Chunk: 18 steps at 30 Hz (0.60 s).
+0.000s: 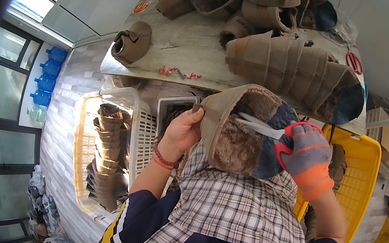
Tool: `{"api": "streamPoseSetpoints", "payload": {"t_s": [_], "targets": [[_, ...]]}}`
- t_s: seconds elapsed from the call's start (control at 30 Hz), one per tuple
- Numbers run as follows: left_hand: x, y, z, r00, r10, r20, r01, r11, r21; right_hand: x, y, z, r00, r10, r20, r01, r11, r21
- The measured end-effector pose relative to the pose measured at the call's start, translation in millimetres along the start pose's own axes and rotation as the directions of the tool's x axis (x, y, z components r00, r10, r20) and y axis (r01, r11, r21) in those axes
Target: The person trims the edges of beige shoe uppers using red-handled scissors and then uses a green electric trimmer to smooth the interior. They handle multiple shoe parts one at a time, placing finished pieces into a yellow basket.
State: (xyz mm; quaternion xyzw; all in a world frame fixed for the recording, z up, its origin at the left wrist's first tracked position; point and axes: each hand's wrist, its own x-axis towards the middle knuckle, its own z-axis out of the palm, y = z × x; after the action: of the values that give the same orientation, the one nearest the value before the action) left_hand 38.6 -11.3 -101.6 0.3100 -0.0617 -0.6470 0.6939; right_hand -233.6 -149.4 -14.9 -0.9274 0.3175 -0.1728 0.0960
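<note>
Just this side of the table (181,44), a bare left hand (185,129) pinches the rim of a fleece-lined brown piece (236,150); the gloved right hand (311,156) grips red-handled scissors (269,130) over its lining. If the pinch slips, the blades could nick the fleece.

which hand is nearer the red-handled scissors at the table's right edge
Right. The gloved right hand, gripping other scissors, is below the table-edge scissors in view; the left hand, holding the fur-lined piece, is much farther left.
</note>
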Motion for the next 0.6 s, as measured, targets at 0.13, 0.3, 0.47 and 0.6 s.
{"api": "streamPoseSetpoints", "payload": {"t_s": [0.13, 0.3, 0.47, 0.6], "targets": [[-3, -10, 17, 1.000, 0.012, 0.027, -0.014, 0.997, 0.074, -26, -5, -5, 0.909, 0.326, 0.259, -0.400, 0.510, 0.762], [10, -68, 84, 0.954, 0.136, 0.268, -0.254, 0.843, 0.475, -35, -30, 9, 0.891, 0.426, 0.159, -0.176, 0.001, 0.984], [48, -55, 96, 0.815, 0.374, 0.443, -0.579, 0.539, 0.611, -43, 14, -12, 0.743, 0.600, -0.298, -0.121, 0.558, 0.821], [122, -9, 27, 0.630, 0.777, -0.014, -0.585, 0.486, 0.650, -21, 84, -9, 0.549, 0.663, -0.509, -0.200, 0.696, 0.690]]}}
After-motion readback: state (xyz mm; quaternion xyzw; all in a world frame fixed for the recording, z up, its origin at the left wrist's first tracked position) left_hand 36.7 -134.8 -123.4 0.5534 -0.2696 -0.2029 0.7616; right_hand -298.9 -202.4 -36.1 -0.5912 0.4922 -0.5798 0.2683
